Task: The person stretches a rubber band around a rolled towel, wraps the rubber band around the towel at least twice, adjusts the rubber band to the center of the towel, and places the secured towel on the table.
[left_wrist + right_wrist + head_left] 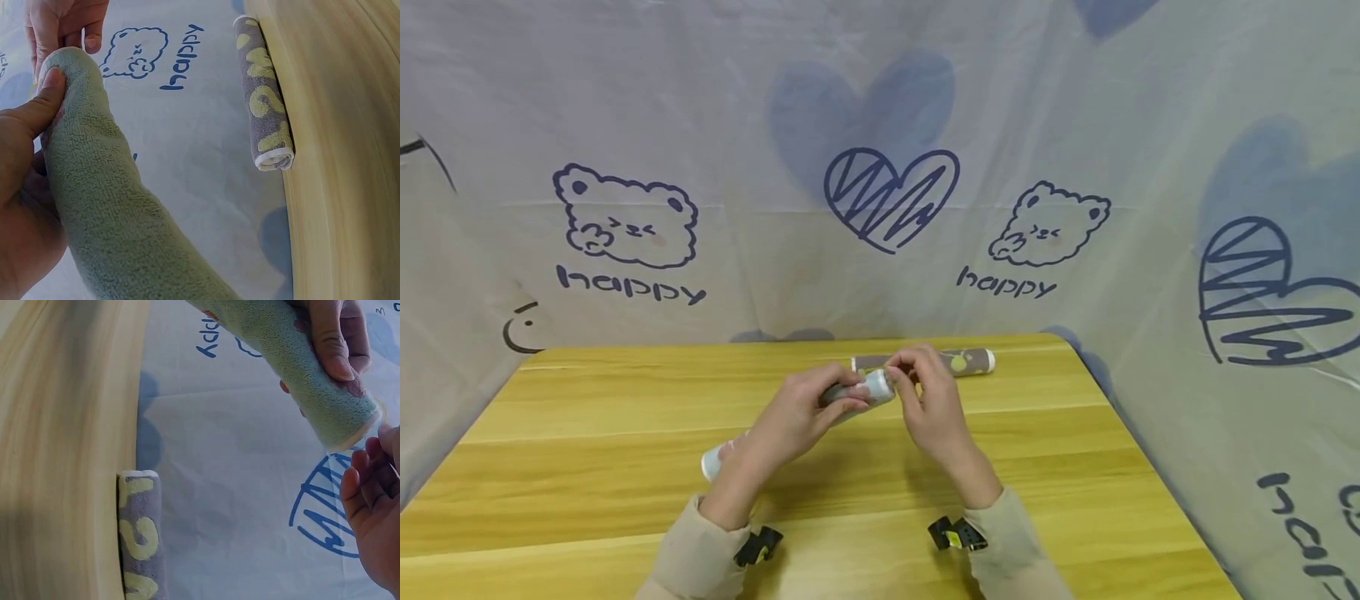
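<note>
A pale green rolled towel (867,390) with pinkish patches is held up slantwise over the table. My left hand (801,408) grips it close to its upper right end, the thumb (53,87) lying along the roll. At that end, my right hand (928,400) has its thumb and fingertips together. A thin yellowish band (384,412) shows there beside the towel's white edge, at the right fingertips, and it looks pinched between them. Most of the band is hidden by the fingers.
Behind the hands, near the table's far edge, lies a grey-purple rolled towel (973,362) with yellow figures. The wood-grain table (625,417) reaches back to a printed white cloth (760,275) hanging behind and at the sides.
</note>
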`<state>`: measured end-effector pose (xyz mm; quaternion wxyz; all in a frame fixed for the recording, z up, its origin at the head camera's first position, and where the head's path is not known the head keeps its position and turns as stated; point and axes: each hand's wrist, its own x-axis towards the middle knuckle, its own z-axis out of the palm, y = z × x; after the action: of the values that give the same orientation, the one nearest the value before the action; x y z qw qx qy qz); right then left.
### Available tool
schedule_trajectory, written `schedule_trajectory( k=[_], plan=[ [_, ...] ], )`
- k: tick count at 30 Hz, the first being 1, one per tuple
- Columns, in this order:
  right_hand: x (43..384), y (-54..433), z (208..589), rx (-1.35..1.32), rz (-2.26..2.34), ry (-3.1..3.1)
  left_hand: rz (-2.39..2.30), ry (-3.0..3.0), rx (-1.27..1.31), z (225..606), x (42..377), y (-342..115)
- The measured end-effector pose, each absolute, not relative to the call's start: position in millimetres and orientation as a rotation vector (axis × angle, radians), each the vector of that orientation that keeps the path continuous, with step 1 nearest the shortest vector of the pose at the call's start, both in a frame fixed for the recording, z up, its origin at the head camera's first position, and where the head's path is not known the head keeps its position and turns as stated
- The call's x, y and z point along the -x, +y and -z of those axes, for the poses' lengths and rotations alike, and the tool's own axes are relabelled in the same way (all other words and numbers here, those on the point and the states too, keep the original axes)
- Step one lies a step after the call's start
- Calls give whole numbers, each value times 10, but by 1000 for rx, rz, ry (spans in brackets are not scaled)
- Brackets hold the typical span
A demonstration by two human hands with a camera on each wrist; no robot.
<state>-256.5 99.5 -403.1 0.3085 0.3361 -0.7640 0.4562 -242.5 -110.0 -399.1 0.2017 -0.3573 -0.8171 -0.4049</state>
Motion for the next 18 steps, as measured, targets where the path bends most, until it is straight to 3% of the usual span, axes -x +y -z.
schedule_trajectory(
  k=[18],
  plan=[
    [2527, 1011, 3982, -1033, -1088, -1991, 1023, -2238, 934, 3982, 2394, -1078]
  ],
)
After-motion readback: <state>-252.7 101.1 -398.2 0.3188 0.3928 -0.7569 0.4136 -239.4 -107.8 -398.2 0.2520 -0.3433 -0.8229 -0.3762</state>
